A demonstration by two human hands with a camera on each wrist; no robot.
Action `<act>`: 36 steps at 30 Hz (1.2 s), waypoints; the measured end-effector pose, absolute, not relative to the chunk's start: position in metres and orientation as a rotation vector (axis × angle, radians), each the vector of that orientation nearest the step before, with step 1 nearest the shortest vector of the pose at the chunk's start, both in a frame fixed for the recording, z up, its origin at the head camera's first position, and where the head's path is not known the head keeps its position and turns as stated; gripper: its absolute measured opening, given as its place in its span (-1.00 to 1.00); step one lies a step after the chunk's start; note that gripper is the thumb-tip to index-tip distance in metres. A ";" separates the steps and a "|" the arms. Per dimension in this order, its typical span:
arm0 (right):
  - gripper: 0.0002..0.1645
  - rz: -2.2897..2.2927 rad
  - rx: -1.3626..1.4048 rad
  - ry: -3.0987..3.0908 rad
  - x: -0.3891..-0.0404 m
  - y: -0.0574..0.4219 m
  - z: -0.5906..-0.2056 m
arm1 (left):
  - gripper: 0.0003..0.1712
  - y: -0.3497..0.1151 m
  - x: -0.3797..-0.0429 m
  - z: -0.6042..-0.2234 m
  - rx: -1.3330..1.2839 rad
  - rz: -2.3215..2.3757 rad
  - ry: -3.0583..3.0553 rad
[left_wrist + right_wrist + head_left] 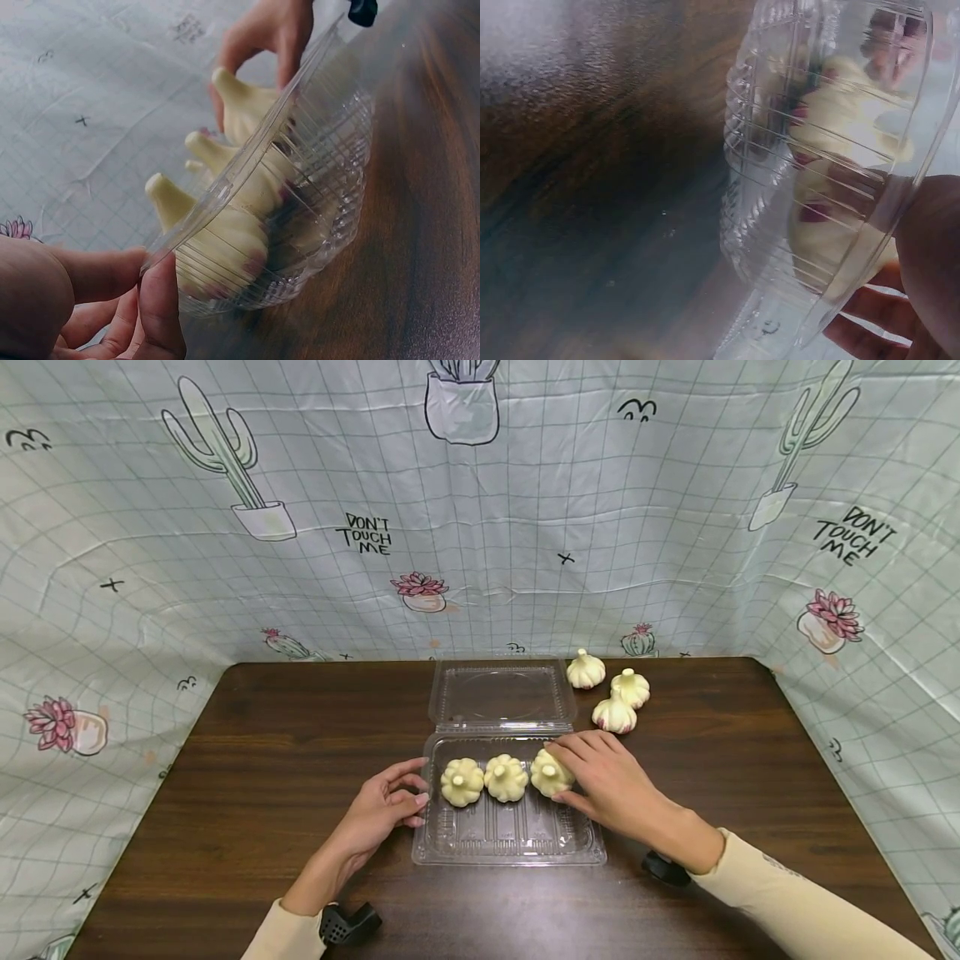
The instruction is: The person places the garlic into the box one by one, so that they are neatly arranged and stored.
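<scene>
A clear plastic clamshell container [510,839] lies with its lid [504,697] folded back. Three pale garlic bulbs stand in a row inside it: a left one [462,782], a middle one [506,778] and a right one [550,773], stems up. My right hand [611,781] holds the right bulb, fingers on its far side and thumb on its near side. At the container's left edge, my left hand [386,806] pinches the rim [169,244] between thumb and finger. Seen through the wall in the right wrist view, the bulbs [840,225] look blurred.
Behind my right hand, three more garlic bulbs sit on the dark wooden table [300,760]: one [586,669] beside the lid, two [630,688] touching. A patterned cloth [510,527] hangs along the table's back and sides.
</scene>
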State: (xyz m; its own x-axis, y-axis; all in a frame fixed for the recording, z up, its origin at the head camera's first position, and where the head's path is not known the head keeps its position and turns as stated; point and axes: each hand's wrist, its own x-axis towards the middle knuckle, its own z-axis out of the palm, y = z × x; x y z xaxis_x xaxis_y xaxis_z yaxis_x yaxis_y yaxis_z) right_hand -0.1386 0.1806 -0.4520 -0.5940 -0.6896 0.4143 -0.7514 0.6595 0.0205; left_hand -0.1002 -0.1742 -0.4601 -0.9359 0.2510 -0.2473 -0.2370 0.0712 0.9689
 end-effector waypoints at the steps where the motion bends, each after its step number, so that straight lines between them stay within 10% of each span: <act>1: -0.16 0.212 1.132 -2.494 -0.139 0.180 -0.452 | -0.34 -0.174 -0.100 -0.460 0.015 1.926 2.007; 36: -0.22 -0.040 1.136 -2.560 -0.140 0.164 -0.441 | -0.33 -0.174 -0.100 -0.458 0.020 1.930 1.995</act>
